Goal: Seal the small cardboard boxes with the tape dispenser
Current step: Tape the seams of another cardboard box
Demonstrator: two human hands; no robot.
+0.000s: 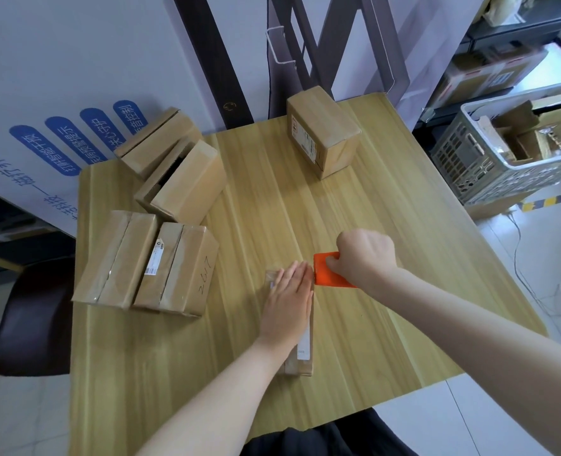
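Cardboard box (298, 365) sat pinned under flat, open left hand (287, 302); right hand (366, 255) gripped orange tape dispenser (327, 278) at far end; a box slip likely meant crooked tape.

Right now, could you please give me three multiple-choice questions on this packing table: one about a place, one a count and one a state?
1. Where is the orange tape dispenser?
A. On the floor.
B. In the right hand, at the far end of the narrow box.
C. On a shelf.
2. How many cardboard boxes are on the wooden table?
A. Four.
B. Nine.
C. Six.
3. How is the left hand?
A. Flat on the narrow box.
B. Curled round the dispenser.
C. Off the table.
Answers: 1 B, its fingers curl round the dispenser; 2 C, five stand apart plus the one held down; 3 A, its fingers lie straight on the box.
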